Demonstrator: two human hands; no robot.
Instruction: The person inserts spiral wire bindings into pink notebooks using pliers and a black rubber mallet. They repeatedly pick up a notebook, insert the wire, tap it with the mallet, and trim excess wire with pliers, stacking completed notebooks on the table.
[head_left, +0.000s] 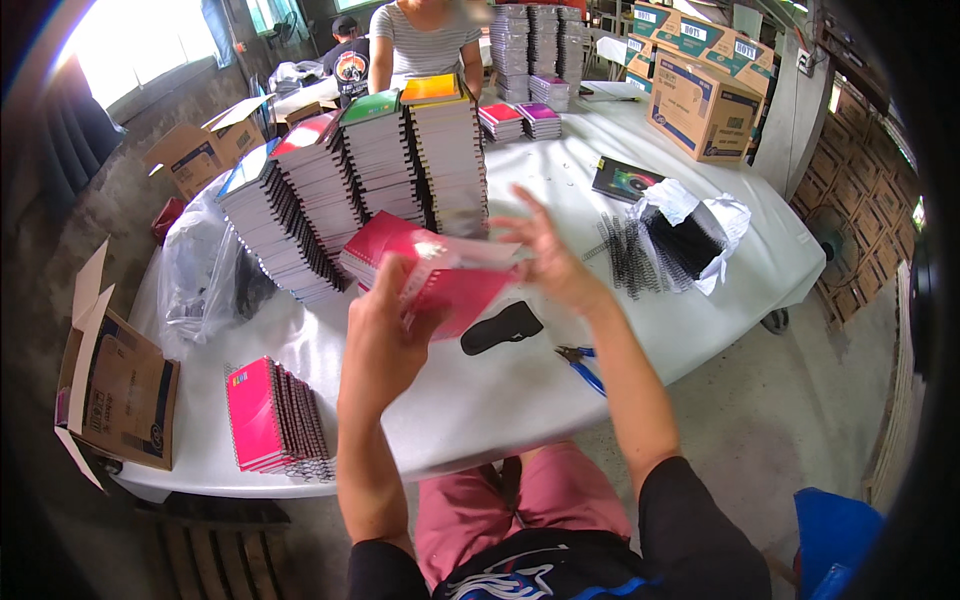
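My left hand (pixel 385 335) grips a pink notebook cover (pixel 465 295) with a shiny, see-through sheet along its top; it is tilted above the table. At its right edge is my right hand (pixel 555 260), fingers spread and slightly blurred; whether the thumb touches the cover is hard to see. Just behind the cover lies a red-covered stack of pages (pixel 385 238), partly hidden. Below the hands a black flat pouch-like item (pixel 502 328) rests on the white table (pixel 420 440). Blue-handled pliers (pixel 585 370) lie near the front edge.
Tall notebook stacks (pixel 380 150) stand ahead. Pink spiral notebooks (pixel 270 410) sit front left by an open carton (pixel 125 390). Black binding coils (pixel 630 255) lie right, beside a paper-wrapped bundle (pixel 690 235) and black box (pixel 625 178). A person (pixel 425 45) stands across the table.
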